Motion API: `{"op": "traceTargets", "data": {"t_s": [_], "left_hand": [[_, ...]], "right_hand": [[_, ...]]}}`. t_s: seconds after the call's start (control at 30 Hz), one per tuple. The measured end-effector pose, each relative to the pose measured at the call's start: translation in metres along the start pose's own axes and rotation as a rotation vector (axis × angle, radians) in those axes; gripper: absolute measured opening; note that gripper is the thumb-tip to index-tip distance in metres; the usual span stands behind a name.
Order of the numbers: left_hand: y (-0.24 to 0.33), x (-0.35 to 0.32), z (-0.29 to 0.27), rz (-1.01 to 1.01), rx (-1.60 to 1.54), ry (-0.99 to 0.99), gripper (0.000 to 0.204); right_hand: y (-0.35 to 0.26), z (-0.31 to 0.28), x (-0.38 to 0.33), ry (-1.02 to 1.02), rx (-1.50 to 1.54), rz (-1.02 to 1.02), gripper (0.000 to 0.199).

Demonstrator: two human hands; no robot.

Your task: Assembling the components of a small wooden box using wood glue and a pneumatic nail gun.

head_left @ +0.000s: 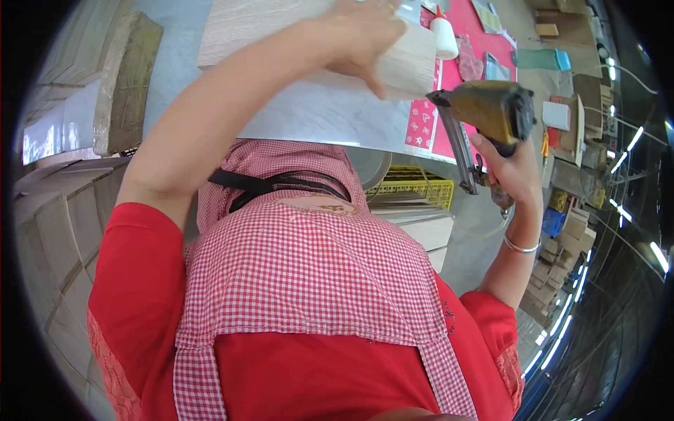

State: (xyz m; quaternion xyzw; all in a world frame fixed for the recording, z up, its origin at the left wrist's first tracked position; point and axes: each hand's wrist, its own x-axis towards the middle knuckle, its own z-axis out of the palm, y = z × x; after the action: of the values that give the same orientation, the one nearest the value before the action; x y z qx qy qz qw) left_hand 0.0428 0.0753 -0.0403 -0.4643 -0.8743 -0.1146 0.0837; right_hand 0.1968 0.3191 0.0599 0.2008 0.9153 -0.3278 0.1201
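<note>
A pale wooden box or block (411, 67) lies on the grey worktable. My left hand (361, 45) reaches across its top, fingers spread and thumb stretched toward me; the fingertips are cut off or blurred at the upper edge. In my right hand (516, 172) is a yellow and black nail gun (488, 105), gripped by its handle. The gun's nose is at the right end of the wood, touching it or very close. Its long magazine slants down toward me.
A white glue bottle (443, 35) with a red tip stands right of the wood, on a pink patterned cover (463, 17). A thick board stack (130, 84) is at the left. Below the table (316, 116) sits a yellow crate (421, 186). A hose hangs from the gun.
</note>
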Motion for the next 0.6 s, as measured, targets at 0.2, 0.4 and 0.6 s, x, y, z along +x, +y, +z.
{"op": "traceTargets", "data": {"t_s": [0.2,0.4,0.6], "left_hand": [[-0.103,-0.086,-0.041,0.168,-0.265,-0.080,0.085],[-0.082,-0.090,-0.053,-0.202,-0.092,-0.392,0.073],[-0.056,-0.086,-0.063,-0.240,-0.092,-0.319,0.070]], "right_hand": [[-0.009,0.010,-0.013,-0.024,0.097,-0.070,0.030],[-0.020,0.040,-0.009,-0.043,0.102,-0.258,0.028],[-0.037,0.053,-0.009,-0.098,0.078,-0.206,0.029]]}}
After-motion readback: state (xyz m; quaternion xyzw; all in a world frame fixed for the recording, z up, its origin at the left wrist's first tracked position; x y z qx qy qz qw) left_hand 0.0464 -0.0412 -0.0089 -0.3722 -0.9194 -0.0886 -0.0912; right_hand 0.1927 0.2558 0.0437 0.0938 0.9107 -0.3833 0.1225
